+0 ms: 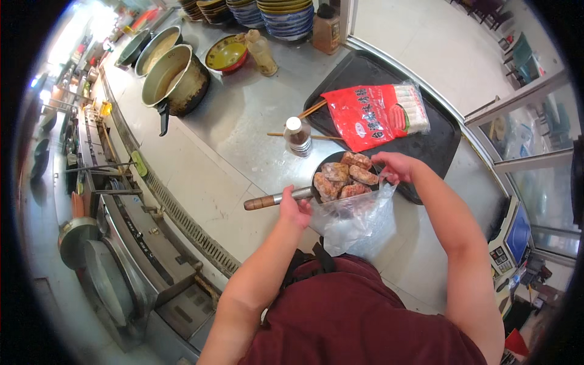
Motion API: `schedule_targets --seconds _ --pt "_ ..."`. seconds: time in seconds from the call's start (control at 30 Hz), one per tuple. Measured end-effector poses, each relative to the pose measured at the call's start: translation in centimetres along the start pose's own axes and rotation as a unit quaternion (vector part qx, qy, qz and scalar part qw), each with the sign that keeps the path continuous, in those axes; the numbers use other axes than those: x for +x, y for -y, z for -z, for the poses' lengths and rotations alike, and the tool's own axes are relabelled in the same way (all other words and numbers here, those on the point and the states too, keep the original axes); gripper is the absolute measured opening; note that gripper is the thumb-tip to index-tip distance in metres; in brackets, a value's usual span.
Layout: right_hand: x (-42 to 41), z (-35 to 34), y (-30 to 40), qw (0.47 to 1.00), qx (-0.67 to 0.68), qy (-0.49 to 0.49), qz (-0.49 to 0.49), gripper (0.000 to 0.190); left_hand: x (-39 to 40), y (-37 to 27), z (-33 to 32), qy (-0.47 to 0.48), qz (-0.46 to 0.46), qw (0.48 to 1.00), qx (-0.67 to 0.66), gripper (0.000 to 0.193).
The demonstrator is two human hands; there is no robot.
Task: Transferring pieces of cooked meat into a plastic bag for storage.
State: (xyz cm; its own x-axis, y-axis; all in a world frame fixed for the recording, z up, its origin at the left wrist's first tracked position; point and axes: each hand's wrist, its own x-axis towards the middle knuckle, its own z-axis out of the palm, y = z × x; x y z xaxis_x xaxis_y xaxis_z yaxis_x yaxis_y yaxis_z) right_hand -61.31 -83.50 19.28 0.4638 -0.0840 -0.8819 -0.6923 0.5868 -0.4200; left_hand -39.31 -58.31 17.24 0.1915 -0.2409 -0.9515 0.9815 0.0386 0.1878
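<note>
In front of me a round dark pan [315, 182] with a wood-tipped metal handle [261, 202] holds several lumps of reddish-brown meat [336, 171]. My left hand [294, 207] is at the handle where it meets the pan, palm partly up, fingers around the handle's near side. At the pan's right rim, my right hand [393, 168] pinches the edge of a clear plastic bag [351, 223], which hangs along the pan's near side. Just beyond the pan stands a clear bottle with a white cap [299, 137]. Wooden chopsticks [315, 108] lie near it.
A black tray [438, 150] bears a red packet of sausages [365, 114]. Farther left on the steel counter [228, 114] are a large pot [175, 82], more pots, a red bowl [226, 54], a squeeze bottle [262, 54] and stacked bowls [285, 18]. A stove unit [146, 246] stands at left.
</note>
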Motion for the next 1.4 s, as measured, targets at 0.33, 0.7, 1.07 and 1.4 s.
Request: schedule_targets --seconds 0.33,0.7,1.07,1.4 --pt "-5.5 -2.3 -2.8 0.995 0.047 -0.042 0.076 0.022 -3.2 -0.8 -0.8 0.063 0.003 0.994 0.084 0.022" --pt "-18.8 -6.4 -3.2 0.953 -0.064 -0.17 0.241 0.058 -11.7 -1.7 -6.3 0.236 -0.081 0.955 0.16 0.027" --pt "-20.6 -10.3 -4.4 0.84 -0.293 -0.247 0.384 0.073 -13.4 -0.6 -7.8 0.279 -0.052 0.95 0.129 0.042" --pt "-19.2 -9.2 -6.9 0.853 -0.219 -0.337 0.332 0.059 -15.3 -0.7 -5.8 0.238 -0.028 0.967 0.086 0.07"
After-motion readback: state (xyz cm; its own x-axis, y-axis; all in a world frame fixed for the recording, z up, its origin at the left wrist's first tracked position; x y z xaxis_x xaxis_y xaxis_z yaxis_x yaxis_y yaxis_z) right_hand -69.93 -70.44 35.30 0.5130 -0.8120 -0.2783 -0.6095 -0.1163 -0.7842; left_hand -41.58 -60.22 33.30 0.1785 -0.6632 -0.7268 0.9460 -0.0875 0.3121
